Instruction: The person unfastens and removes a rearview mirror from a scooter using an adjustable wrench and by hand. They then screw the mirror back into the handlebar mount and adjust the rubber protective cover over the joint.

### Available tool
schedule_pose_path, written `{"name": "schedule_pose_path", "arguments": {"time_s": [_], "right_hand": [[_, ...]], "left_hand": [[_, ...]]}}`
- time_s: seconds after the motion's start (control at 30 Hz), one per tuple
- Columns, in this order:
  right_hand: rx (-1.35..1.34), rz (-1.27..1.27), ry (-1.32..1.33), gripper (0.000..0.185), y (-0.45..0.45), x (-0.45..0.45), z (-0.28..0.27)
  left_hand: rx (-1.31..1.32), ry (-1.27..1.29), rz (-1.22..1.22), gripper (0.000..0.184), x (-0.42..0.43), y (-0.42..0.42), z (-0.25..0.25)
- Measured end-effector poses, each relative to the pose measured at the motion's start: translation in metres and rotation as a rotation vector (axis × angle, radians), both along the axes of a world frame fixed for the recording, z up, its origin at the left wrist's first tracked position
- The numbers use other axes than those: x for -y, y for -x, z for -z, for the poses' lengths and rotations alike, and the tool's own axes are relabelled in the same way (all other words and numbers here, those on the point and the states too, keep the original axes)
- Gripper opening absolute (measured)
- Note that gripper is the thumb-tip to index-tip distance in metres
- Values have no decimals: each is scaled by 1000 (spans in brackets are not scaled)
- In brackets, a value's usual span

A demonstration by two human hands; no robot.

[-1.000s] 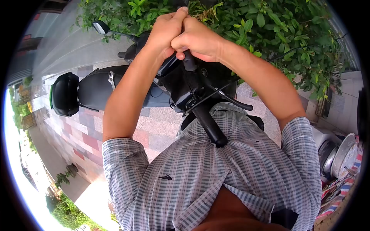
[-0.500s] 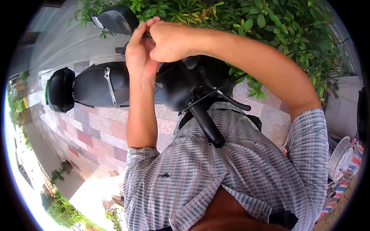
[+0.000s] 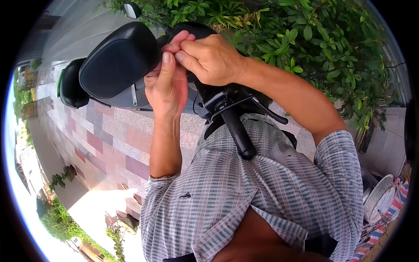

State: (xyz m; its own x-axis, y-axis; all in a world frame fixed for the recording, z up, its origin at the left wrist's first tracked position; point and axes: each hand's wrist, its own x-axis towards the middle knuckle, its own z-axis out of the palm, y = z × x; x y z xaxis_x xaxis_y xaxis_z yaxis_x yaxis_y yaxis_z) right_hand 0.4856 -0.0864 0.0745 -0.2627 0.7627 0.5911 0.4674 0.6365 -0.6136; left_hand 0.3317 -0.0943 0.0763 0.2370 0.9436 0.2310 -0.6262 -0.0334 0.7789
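A large black mirror [image 3: 120, 61] extends leftwards from my hands, its broad dark face towards the camera. Beside its right end is my left hand [image 3: 168, 85], palm turned up, with thumb and fingers closed around where the mirror's stem is; the stem is mostly hidden. My right hand [image 3: 211, 59] is pinched against the left fingertips, and what lies between its fingers is too small to tell. Below both hands, a black handlebar grip [image 3: 238, 133] of the scooter points at my torso, with a brake lever [image 3: 273, 114] to its right.
The second mirror [image 3: 132, 9] stands at the top left. Part of a silver wrench [image 3: 134, 95] shows on the scooter's seat. A black rear box [image 3: 74, 83] is farther left. Leafy bushes [image 3: 305, 39] fill the upper right. Metal pans [image 3: 379, 198] lie at the lower right.
The large mirror has come nearer the camera and turned, now covering much of the seat. My hands, high over the handlebar a second ago, have moved left and then slightly down.
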Motion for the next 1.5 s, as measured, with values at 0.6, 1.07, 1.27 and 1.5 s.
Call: {"name": "schedule_pose_path", "arguments": {"time_s": [0.6, 1.07, 1.27, 1.5], "right_hand": [[34, 251, 68, 34, 29, 27, -24], [-367, -114, 98, 14, -5, 25, -9], [-770, -450, 125, 15, -36, 32, 3], [-469, -534, 167, 21, -66, 11, 8]], "left_hand": [[-183, -259, 0, 35, 1, 4, -3], [-388, -231, -172, 35, 33, -24, -16], [-562, -704, -318, 30, 25, -60, -17], [-641, -671, -68, 34, 13, -47, -35]]}}
